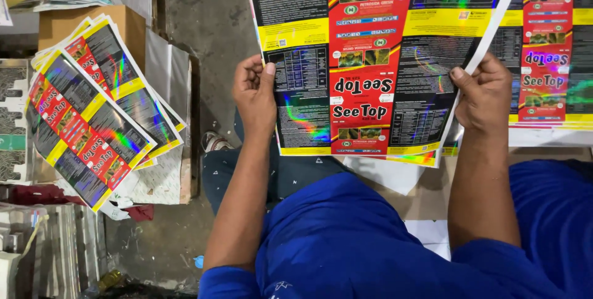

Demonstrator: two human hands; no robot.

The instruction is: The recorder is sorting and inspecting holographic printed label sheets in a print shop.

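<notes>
I hold up a glossy printed sheet, black, red and yellow with a rainbow sheen, in front of me. My left hand grips its left edge, thumb on the front. My right hand grips the right edge the same way. More sheets lie right behind it, their edges showing at its bottom right corner. Beneath and to the right lies a stack of the same printed sheets on a work surface.
A fanned pile of like sheets rests on a cardboard box at the left. Silvery sheets lie at the lower left. A foot in a sandal stands on the grey floor.
</notes>
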